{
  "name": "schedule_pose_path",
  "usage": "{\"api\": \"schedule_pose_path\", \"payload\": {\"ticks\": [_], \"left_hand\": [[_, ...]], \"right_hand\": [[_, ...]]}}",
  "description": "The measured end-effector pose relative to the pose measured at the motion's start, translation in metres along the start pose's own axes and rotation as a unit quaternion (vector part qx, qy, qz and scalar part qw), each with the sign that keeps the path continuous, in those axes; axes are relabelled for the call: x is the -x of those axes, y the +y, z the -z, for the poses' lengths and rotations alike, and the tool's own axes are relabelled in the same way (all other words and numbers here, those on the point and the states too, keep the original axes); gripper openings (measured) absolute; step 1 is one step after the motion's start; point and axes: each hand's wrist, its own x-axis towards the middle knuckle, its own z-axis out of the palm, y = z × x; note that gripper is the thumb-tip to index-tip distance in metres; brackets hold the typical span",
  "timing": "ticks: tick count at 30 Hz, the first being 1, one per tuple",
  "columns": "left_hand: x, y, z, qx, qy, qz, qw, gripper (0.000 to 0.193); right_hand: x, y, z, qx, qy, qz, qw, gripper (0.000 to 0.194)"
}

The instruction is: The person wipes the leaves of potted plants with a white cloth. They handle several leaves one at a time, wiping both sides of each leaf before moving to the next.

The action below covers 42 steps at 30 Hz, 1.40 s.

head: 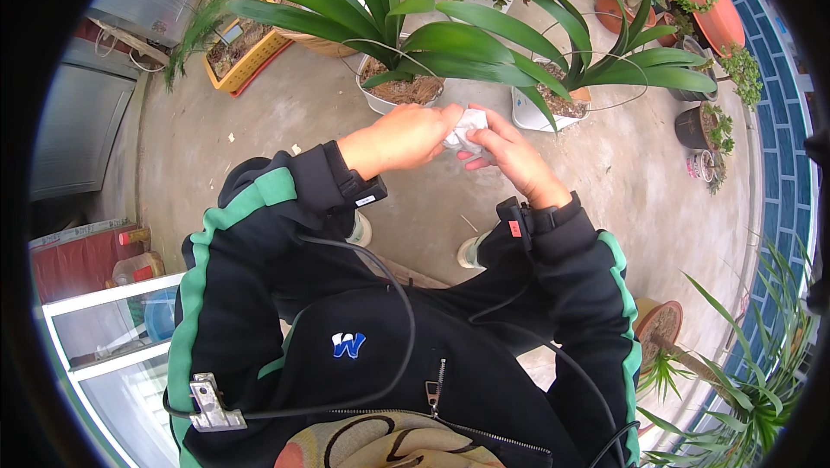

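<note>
Both hands meet near the middle of the view around a crumpled white tissue or cloth (pixel 468 132). My left hand (pixel 405 137) has its fingers closed on the tissue's left side. My right hand (pixel 509 147) pinches its right side between thumb and fingers, the lower fingers spread beneath. Just beyond the hands, a strap-leaved plant (pixel 389 27) grows in a white pot (pixel 382 103). A second strap-leaved plant (pixel 577 59) rises from another white pot (pixel 541 116), to the right. Thin wire hoops run around the leaves of both plants.
A yellow rectangular planter (pixel 224 79) stands at upper left, beside a woven basket (pixel 318 43). Terracotta pots (pixel 613 7) and a dark pot (pixel 692 127) line the right side near a blue tiled wall (pixel 778 143). A glass-paned white frame (pixel 110 302) is at lower left. Black cables cross my jacket.
</note>
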Motion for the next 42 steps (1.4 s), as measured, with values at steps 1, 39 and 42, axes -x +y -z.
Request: {"api": "schedule_pose_path", "payload": {"ticks": [1, 39, 42], "left_hand": [[0.000, -0.002, 0.002, 0.003, 0.009, 0.012, 1.000, 0.049], [-0.072, 0.013, 0.031, -0.006, 0.331, -0.071, 0.941, 0.046], [-0.076, 0.001, 0.022, -0.070, 0.322, -0.095, 0.940, 0.045]], "right_hand": [[-0.003, -0.001, -0.002, 0.032, 0.006, -0.013, 0.999, 0.041], [-0.066, 0.000, 0.015, -0.346, 0.184, 0.091, 0.915, 0.043], [-0.062, -0.006, 0.012, -0.328, 0.199, 0.099, 0.918, 0.042]]}}
